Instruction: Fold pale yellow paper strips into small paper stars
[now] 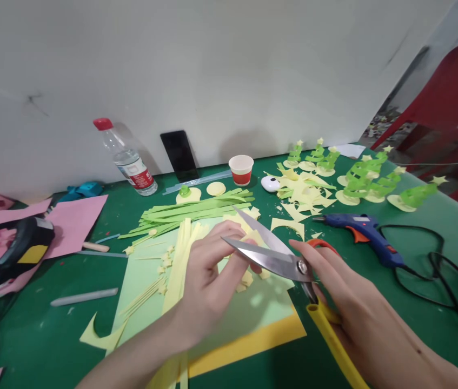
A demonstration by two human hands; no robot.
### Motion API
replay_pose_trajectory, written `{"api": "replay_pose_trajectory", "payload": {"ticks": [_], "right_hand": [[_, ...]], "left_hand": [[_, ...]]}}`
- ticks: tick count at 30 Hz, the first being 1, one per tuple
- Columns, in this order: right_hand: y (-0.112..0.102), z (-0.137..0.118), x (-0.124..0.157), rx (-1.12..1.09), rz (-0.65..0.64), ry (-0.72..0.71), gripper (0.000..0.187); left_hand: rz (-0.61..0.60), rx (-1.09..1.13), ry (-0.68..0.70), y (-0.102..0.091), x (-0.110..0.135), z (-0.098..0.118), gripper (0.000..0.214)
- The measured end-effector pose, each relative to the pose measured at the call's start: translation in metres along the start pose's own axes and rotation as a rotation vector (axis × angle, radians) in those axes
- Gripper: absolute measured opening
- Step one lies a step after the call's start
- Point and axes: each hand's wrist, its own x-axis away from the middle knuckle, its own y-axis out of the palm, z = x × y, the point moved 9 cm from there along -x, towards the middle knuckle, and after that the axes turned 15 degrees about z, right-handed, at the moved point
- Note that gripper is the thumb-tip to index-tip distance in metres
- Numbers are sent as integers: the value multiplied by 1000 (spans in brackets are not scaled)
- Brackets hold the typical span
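Table: a green table (30, 346) stood by a white wall, with paper bits all over.
Right hand: the right hand (350, 302) gripped the scissors (277, 256), blades apart.
Left hand: the left hand (208, 281) pinched a yellow paper (247, 279) between the blades of the scissors.
Danger: that hand sat right by the scissors. A fast snip might nick it, or the paper might slip.

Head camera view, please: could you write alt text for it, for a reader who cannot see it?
A person's right hand holds open scissors against a small yellow paper piece pinched in the left hand, above a green table. Around them are green paper strips, yellow offcuts, a blue glue gun, a water bottle and small green paper trees.
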Motion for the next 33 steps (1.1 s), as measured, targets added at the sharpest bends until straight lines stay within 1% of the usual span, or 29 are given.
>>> {"api": "replay_pose_trajectory", "payload": {"ticks": [7, 11, 17, 22, 29, 33], "right_hand": [[2, 4, 1, -26, 25, 24, 62], [0, 6, 1, -27, 27, 43, 61], [-4, 5, 0, 17, 74, 12, 60], [-8, 3, 1, 58, 109, -7, 53], [-6, 3, 0, 65, 120, -26, 56], [-15, -2, -6, 88, 168, -72, 54]], "left_hand": [[-60, -35, -29, 7, 0, 1, 38], [-40, -38, -27, 4, 1, 0, 36], [7, -17, 4, 1, 2, 1, 32], [10, -26, -12, 3, 1, 1, 33], [-5, -32, -36, 2, 1, 0, 33], [-29, -47, -43, 5, -1, 2, 35]]}}
